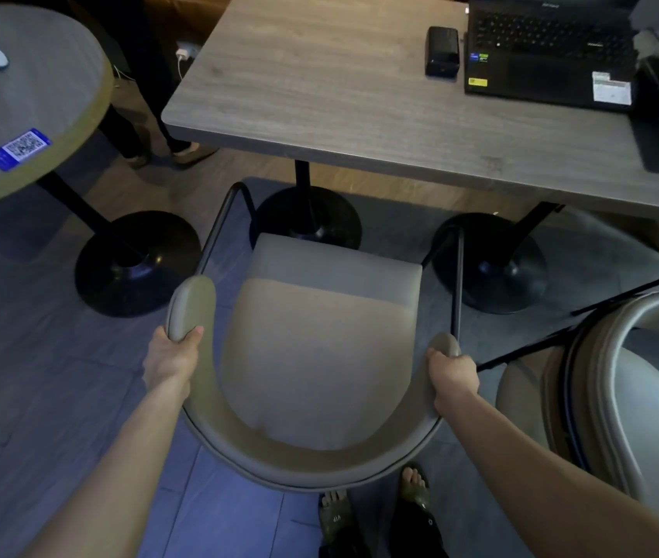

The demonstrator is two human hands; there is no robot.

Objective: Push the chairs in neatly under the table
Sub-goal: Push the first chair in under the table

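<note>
The second chair (617,380) at right is cut off by the frame, and the laptop (549,50) runs past the top edge. The left hand (170,356) and right hand (452,376) each have fingers curled tight around an end of the chair (319,348) backrest. Its seat front lies just short of the tabletop (339,94) edge, between two black pedestal bases, with open floor (38,376) to the left.

Single head-worn view, looking steeply down, close over chair (319,356), table (319,94) ahead
</note>
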